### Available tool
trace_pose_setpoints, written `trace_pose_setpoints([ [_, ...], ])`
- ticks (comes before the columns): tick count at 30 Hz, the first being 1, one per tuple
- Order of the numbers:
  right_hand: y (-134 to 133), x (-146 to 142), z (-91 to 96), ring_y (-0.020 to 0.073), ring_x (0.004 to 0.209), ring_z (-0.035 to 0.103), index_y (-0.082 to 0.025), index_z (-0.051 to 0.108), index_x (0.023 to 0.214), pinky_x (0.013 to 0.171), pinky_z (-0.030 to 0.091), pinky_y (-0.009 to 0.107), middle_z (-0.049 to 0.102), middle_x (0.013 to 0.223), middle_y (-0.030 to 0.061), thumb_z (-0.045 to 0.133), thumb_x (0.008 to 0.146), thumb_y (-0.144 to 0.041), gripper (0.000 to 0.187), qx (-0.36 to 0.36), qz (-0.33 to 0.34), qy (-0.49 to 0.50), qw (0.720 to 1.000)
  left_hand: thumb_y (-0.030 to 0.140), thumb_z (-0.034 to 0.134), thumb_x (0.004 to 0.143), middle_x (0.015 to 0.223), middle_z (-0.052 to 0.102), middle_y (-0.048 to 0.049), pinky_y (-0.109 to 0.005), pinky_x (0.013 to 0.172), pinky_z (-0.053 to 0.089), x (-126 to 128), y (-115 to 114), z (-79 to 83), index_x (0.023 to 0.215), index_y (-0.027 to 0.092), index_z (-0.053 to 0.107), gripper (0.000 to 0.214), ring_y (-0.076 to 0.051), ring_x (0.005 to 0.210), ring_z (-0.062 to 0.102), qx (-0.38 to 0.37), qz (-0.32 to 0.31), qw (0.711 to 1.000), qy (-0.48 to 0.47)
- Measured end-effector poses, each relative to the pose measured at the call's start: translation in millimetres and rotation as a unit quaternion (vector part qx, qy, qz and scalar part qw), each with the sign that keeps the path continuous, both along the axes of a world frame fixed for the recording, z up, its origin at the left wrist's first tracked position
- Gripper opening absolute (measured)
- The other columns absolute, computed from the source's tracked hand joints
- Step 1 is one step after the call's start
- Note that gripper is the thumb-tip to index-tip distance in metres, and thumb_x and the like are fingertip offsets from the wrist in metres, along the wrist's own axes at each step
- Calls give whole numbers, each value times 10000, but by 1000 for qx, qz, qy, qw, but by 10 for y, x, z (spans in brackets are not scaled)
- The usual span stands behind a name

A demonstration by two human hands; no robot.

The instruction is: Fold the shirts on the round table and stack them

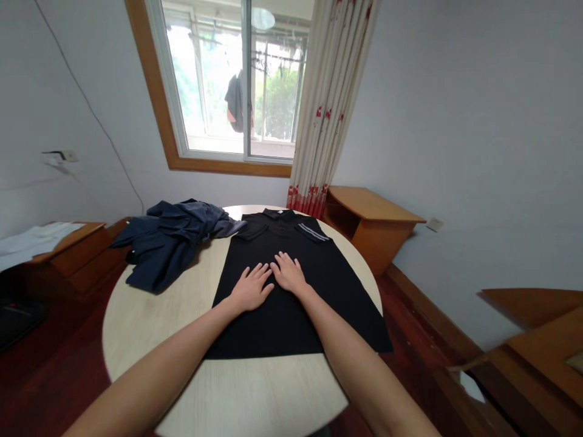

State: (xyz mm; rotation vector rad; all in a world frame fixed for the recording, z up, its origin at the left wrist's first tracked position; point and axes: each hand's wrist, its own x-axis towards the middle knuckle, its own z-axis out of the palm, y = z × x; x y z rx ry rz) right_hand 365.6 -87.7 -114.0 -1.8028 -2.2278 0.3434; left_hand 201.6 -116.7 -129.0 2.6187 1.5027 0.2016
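A black polo shirt lies spread flat on a round, light wooden table, its collar toward the window and its hem toward me. Both short sleeves are folded in over the upper part; the right one shows two pale stripes. My left hand rests palm down on the middle of the shirt, fingers stretched out. Close beside it, my right hand also lies flat on the fabric with its fingers extended. The shirt's lower right corner reaches past the table's edge.
A heap of dark blue and grey clothes lies at the table's back left. A wooden desk stands behind on the right, near a patterned curtain. Left of the table is a wooden cabinet with white papers.
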Motion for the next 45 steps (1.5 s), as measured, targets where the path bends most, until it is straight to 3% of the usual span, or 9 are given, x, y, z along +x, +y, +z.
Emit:
trace_pose_setpoints([
  [9, 47, 289, -132, 210, 1535, 217, -231, 464, 1505, 1241, 115, 471, 328, 1634, 66, 321, 1056, -468, 528, -24, -1, 41, 999, 557, 341, 998, 1668, 216, -30, -518, 1240, 141, -221, 102, 63, 1563, 277, 369, 631, -246, 1548, 164, -50, 40, 998, 1],
  [21, 186, 840, -77, 258, 1518, 268, -146, 485, 1484, 1235, 165, 508, 356, 1613, 127, 349, 1042, -429, 543, -7, -188, 51, 981, 571, 407, 964, 1669, 223, -74, -543, 1225, 152, -915, 434, 58, 1543, 258, 409, 658, -271, 1545, 179, -68, 185, 980, -15],
  [23, 132, 727, -34, 250, 1504, 304, -157, 498, 1476, 1229, 207, 479, 388, 1596, 130, 405, 1028, -412, 524, 7, -139, 66, 988, 565, 449, 949, 1647, 293, -100, -527, 1217, 197, -971, 474, 33, 1507, 242, 469, 645, -283, 1528, 237, -51, 190, 980, -30],
  [26, -53, 357, 30, 253, 1484, 348, -173, 533, 1452, 1214, 258, 452, 434, 1568, 134, 526, 982, -384, 516, 22, 38, 88, 995, 559, 536, 906, 1583, 424, -106, -471, 1195, 279, -994, 515, -1, 1417, 241, 580, 604, -297, 1474, 358, -24, 188, 980, -60],
  [29, -354, -116, 80, 259, 1456, 400, -179, 587, 1407, 1193, 315, 424, 464, 1545, 140, 625, 931, -372, 515, 22, 251, 100, 963, 534, 587, 881, 1523, 509, -89, -411, 1171, 330, -989, 534, -21, 1344, 251, 645, 545, -286, 1417, 445, -3, 180, 980, -80],
  [32, -695, -506, 124, 270, 1438, 426, -209, 646, 1334, 1190, 312, 469, 494, 1525, 132, 660, 916, -392, 457, 0, 391, 67, 918, 508, 599, 882, 1512, 520, -99, -418, 1157, 349, -982, 528, -24, 1332, 243, 654, 525, -289, 1394, 470, 5, 180, 980, -82],
  [35, -992, -716, 166, 261, 1468, 377, -220, 628, 1345, 1204, 252, 541, 469, 1548, 108, 576, 967, -320, 394, -15, 469, 34, 882, 501, 604, 884, 1517, 514, -95, -451, 1149, 356, -974, 508, -13, 1328, 251, 656, 512, -308, 1390, 472, 10, 182, 980, -83],
  [39, -1250, -794, 200, 236, 1489, 336, -197, 578, 1392, 1217, 237, 504, 463, 1553, 99, 555, 971, -268, 427, -29, 534, 29, 845, 492, 603, 891, 1519, 509, -112, -429, 1151, 353, -967, 487, 9, 1337, 234, 649, 517, -290, 1397, 465, 5, 180, 981, -76],
  [45, -1250, -763, 253, 204, 1389, 488, -208, 684, 1252, 1154, 355, 347, 580, 1454, 85, 611, 959, -324, 324, -63, 554, 124, 821, 479, 645, 859, 1402, 610, -108, -391, 1085, 418, -945, 471, 72, 1258, 228, 699, 475, -313, 1305, 539, 19, 199, 977, -78],
])
